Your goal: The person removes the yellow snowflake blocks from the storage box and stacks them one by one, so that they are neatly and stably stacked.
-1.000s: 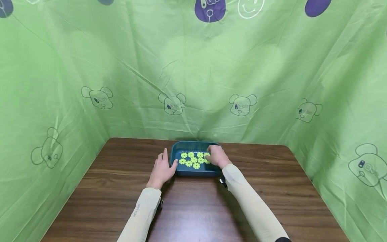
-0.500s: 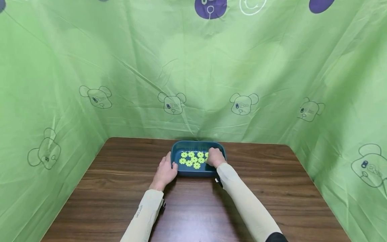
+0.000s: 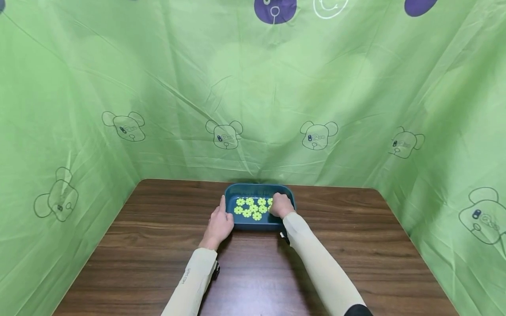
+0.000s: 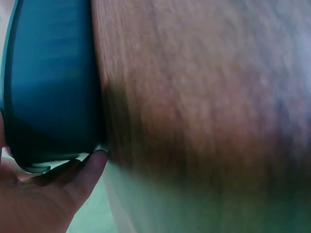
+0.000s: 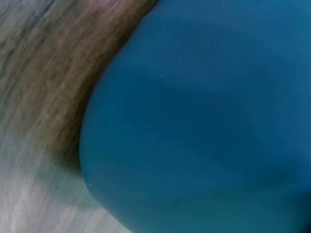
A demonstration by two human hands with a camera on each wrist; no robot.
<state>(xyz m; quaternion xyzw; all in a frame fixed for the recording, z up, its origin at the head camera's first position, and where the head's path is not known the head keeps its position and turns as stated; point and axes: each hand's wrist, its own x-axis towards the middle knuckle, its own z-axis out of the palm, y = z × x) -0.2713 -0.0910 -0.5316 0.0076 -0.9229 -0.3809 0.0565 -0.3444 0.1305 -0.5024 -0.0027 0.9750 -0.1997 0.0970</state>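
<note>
A dark blue rounded-corner tray (image 3: 257,226) stands near the far edge of the table, its outer wall (image 4: 53,82) filling the left of the left wrist view. Inside lie several yellow-green flower-shaped pieces (image 3: 253,208). My left hand (image 3: 218,226) rests against the tray's left end, index finger straight along the side and thumb at the front left corner; in the left wrist view one fingertip reaches the wall's lower edge. Over the tray's right part, my right hand (image 3: 281,205) points its bent fingers down beside the rightmost pieces. Its fingertips are hidden, so I cannot tell what they hold.
A dark brown wooden table (image 3: 253,272) bears the tray. Green cloth (image 3: 253,87) with printed bear heads hangs close behind the far edge and along both sides. Pale sleeves cover both forearms, and the right one (image 3: 316,259) crosses the table's front right.
My right hand has shifted slightly toward me and lower within the tray. My left hand has moved in close to the tray's left end, its spread fingers drawn together except the index.
</note>
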